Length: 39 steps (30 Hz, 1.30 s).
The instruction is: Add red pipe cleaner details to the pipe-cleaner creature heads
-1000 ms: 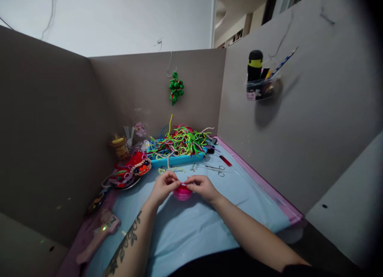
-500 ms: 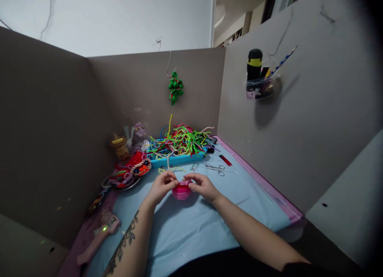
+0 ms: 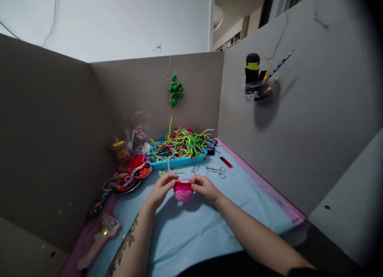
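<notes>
Between my hands, just above the blue cloth, is a small pink cup-shaped piece that looks wound from fuzzy pipe cleaners, with a darker red-pink band near its top. A light pink loop shows along its upper rim. My left hand pinches the rim on the left side, thumb against fingers. On the opposite side my right hand grips the rim between thumb and fingers. The underside of the piece faces me; its inside is hidden.
Behind my hands a blue tray overflows with colourful pipe cleaners. Scissors lie to the right. On the left are a plate of fuzzy crafts and a pink glue gun with a green light. Grey panels enclose the table.
The pink piece has tilted so its underside turns more toward me, and its rim loop shows more. My right-hand fingers have closed in on the rim. The view has shifted slightly.
</notes>
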Tool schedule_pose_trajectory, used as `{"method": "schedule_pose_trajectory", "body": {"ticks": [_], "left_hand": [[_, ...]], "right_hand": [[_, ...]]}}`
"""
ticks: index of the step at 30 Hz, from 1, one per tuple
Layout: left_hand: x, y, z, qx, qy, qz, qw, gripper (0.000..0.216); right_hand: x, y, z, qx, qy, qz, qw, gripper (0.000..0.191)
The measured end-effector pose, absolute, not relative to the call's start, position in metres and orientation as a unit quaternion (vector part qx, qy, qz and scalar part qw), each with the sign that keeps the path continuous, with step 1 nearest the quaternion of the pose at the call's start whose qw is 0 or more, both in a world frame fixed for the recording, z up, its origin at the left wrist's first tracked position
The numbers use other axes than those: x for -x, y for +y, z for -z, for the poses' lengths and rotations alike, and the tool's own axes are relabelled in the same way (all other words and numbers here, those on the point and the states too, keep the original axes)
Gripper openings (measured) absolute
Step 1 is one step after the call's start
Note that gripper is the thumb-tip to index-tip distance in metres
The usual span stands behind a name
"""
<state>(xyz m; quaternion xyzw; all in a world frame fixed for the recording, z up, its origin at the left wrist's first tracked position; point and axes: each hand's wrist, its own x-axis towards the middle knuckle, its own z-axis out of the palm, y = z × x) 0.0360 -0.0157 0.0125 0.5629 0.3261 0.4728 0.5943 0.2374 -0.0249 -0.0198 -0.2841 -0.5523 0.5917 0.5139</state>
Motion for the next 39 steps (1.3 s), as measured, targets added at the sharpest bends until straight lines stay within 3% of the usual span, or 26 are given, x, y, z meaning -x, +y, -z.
{"method": "schedule_pose_trajectory", "body": {"ticks": [5,15,32,34,39], "left_hand": [[-0.042,-0.018,-0.009,-0.602,0.341,-0.423,0.585,0.028],[-0.047,-0.019,-0.011,-0.567,0.350,-0.453,0.592,0.027],[-0.040,-0.019,-0.018,-0.631,0.381,-0.406,0.540,0.012],[-0.040,-0.018,-0.017,-0.624,0.376,-0.415,0.545,0.014],[-0.038,-0.013,-0.012,-0.541,0.353,-0.485,0.589,0.025]], "right_hand": [[-0.234,-0.031,0.016,0.295,-0.576,-0.573,0.502,0.033],[-0.229,-0.030,0.022,0.317,-0.555,-0.510,0.575,0.023],[-0.232,-0.031,0.021,0.360,-0.610,-0.483,0.515,0.013],[-0.233,-0.030,0.021,0.345,-0.604,-0.494,0.522,0.017],[-0.237,-0.028,0.019,0.276,-0.571,-0.549,0.545,0.051]]}}
